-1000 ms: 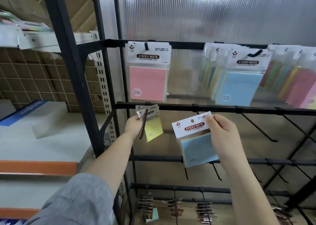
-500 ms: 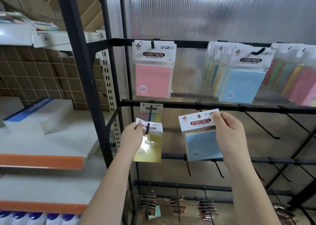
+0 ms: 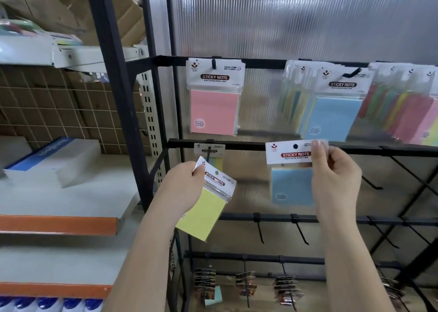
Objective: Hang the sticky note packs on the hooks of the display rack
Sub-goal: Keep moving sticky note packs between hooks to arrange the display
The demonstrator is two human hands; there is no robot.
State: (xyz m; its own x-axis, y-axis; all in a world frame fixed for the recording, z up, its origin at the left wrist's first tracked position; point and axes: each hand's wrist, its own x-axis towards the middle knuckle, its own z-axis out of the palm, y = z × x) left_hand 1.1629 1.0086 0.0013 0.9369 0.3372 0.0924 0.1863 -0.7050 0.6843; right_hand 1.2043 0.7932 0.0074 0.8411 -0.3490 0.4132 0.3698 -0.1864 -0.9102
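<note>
Before a ribbed translucent wall (image 3: pixel 284 15), black display rack (image 3: pixel 237 61), left hand (image 3: pixel 182 188) fingers pinching yellow pack (image 3: pixel 203 212), right hand (image 3: pixel 334 176) fingers pinching blue pack (image 3: pixel 292 183).

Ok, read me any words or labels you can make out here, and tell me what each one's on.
"STICKY NOTE": pink pack header.
"STICKY NOTE": hanging blue pack header.
"STICKY NOTE": blue pack in the right hand.
"STICKY NOTE": yellow pack in the left hand.
Smaller print, logos, white box lettering: unreadable.
</note>
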